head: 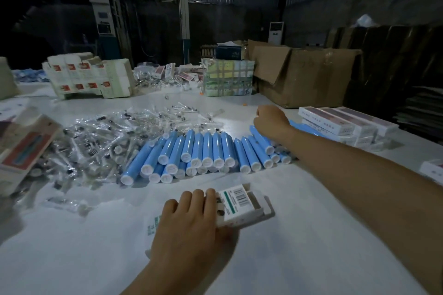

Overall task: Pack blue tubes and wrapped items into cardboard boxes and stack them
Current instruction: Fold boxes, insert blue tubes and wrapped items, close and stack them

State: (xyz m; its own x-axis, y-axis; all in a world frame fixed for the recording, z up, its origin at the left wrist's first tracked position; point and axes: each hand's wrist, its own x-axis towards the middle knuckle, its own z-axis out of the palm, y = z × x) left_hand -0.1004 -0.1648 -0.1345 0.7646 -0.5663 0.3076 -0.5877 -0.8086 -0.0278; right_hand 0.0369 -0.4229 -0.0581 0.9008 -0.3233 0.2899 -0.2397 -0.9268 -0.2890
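Left hand (189, 220) lies low at the near edge of the table (299, 246), fingers curled over the top face of a small carton (242, 206), thumb side hidden beneath; it grips the carton at its left end. The carton is white with a green stripe and a barcode, its right end open with flaps out, and it lies tilted on the table surface.

Right hand (271, 122) reaches forward across the table to the far right end of the blue tubes (206, 151). Seen from the back, its fingers are bent downward out of sight among the tubes; whether they have closed on a tube cannot be told. The wrist crosses over the rightmost tubes.

The tubes lie in a loose row at mid-table, white caps toward the camera, some stacked on others. Just left of them and behind, touching the row, spreads a heap of wrapped items (100, 136) in clear film.

Finished boxes (340, 124) are stacked at the right edge, near the right hand. A further box (431, 170) shows partly at the right border. Flat printed cartons (21, 148) sit at the left edge. At the far side stand carton blanks (88, 76), a bundle (227, 79) and a large brown box (306, 74)
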